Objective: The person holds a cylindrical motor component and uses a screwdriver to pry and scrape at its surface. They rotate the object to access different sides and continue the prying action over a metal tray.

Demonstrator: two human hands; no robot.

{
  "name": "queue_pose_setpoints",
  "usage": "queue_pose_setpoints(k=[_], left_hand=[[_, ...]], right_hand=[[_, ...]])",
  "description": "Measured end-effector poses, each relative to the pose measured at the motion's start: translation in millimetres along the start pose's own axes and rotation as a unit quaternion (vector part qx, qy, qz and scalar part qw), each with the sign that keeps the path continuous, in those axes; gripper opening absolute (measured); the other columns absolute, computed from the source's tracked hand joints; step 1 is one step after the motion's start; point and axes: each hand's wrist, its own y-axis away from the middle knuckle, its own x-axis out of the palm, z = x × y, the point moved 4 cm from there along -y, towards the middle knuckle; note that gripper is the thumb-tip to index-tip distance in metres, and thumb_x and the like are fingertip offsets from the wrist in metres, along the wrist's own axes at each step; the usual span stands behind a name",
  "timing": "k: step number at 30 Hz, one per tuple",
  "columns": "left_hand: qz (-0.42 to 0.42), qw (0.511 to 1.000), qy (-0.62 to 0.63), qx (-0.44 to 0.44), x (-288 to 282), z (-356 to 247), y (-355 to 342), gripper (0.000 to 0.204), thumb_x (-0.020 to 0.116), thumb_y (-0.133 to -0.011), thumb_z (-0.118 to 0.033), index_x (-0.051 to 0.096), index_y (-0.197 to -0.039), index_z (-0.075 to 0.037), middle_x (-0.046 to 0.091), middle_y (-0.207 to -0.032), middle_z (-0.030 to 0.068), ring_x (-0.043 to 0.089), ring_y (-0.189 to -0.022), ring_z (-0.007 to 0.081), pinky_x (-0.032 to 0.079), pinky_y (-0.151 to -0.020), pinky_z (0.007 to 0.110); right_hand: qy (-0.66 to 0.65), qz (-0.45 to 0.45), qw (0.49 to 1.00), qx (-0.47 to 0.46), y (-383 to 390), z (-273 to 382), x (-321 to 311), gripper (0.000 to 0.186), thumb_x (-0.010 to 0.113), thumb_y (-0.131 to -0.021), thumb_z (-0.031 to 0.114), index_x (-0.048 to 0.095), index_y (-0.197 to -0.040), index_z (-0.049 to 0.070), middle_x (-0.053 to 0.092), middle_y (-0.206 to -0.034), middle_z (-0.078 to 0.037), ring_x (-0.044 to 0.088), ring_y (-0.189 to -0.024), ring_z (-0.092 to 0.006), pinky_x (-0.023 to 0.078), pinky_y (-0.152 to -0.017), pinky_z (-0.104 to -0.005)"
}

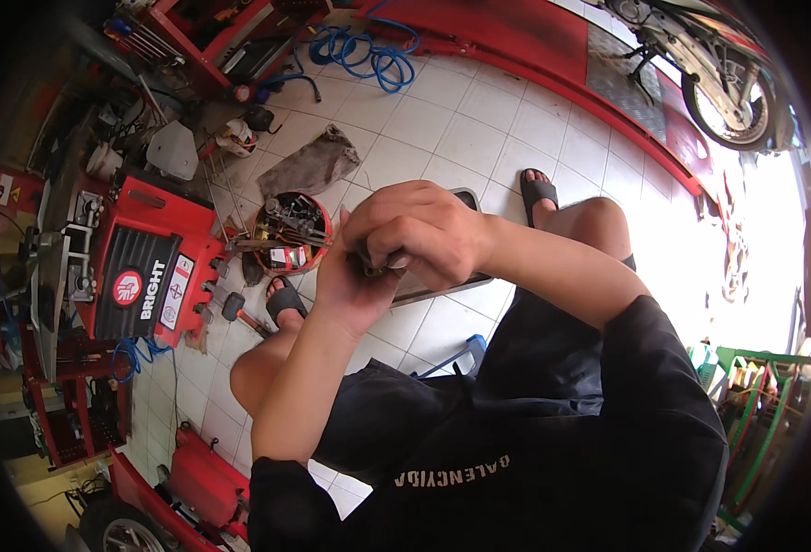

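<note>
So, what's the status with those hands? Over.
Left hand holds small dark part, mostly hidden. Right hand curled over it, exact grip unclear. Metal tray beyond, partly blocked from view by the hands.

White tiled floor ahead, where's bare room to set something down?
Bare tiles lie between the blue coiled hose, the red motorcycle platform and your right sandal. It's crowded around the parts-filled red basin, between the grey rag and hammer.

From afar, I see white floor tiles [465,106] beneath and beyond the hands [428,225]. A long red platform [525,37] runs farther ahead of them, a red tool trolley [194,74] stands ahead to their left, and glaring white light [759,248] floods in on their right.
</note>
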Motion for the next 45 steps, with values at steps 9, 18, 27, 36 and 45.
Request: queue_pose_setpoints(k=[9,18,27,36,45], left_hand=[[-0.015,0.971,-0.227,-0.071,-10,38,-37,0.082,0.031,-0.097,-0.074,0.038,-0.149,-0.012,0.049,-0.145,0.0108,0.048,-0.134,0.0280,0.040,-0.109,0.050],[0.014,0.920,-0.371,0.127,-18,63,-48,0.075,0.051,-0.095,-0.067,0.042,-0.146,-0.012,0.051,-0.141,0.0056,0.050,-0.129,0.0266,0.037,-0.111,0.046],[-0.057,0.866,-0.480,0.127,-35,54,-46,0.068,0.080,-0.088,-0.027,0.045,-0.138,0.001,0.060,-0.124,0.0104,0.064,-0.108,0.0217,0.052,-0.096,0.035],[0.165,0.983,0.000,-0.086,-1,33,-36,0.093,0.074,-0.085,-0.055,0.032,-0.148,-0.002,0.049,-0.127,0.0189,0.062,-0.100,0.0374,0.062,-0.077,0.030],[0.154,0.971,-0.144,-0.111,2,42,-35,0.107,0.069,-0.075,-0.074,0.031,-0.152,-0.011,0.045,-0.143,0.0240,0.057,-0.116,0.0484,0.058,-0.082,0.041]], right_hand=[[0.121,-0.040,0.872,0.472,26,-40,-26,0.014,0.050,-0.098,0.008,0.058,-0.098,-0.004,0.065,-0.069,-0.017,0.065,-0.061,-0.0369,0.052,-0.059,-0.0437],[0.173,-0.011,0.802,0.572,69,-84,-25,0.027,0.052,-0.097,0.019,0.064,-0.092,-0.005,0.067,-0.073,-0.026,0.066,-0.074,-0.0472,0.052,-0.072,-0.0526],[0.155,0.090,0.807,0.562,72,-84,-22,0.027,0.051,-0.097,0.018,0.064,-0.094,-0.005,0.068,-0.079,-0.026,0.067,-0.080,-0.0452,0.053,-0.074,-0.0504],[-0.200,-0.118,0.795,0.560,64,-63,-39,0.039,0.037,-0.110,0.032,0.058,-0.106,0.000,0.073,-0.099,-0.012,0.069,-0.092,-0.0196,0.054,-0.077,-0.0362],[-0.058,-0.104,0.856,0.503,37,-37,-42,0.032,0.040,-0.108,0.023,0.054,-0.093,-0.002,0.067,-0.071,-0.011,0.066,-0.068,-0.0230,0.051,-0.069,-0.0380]])
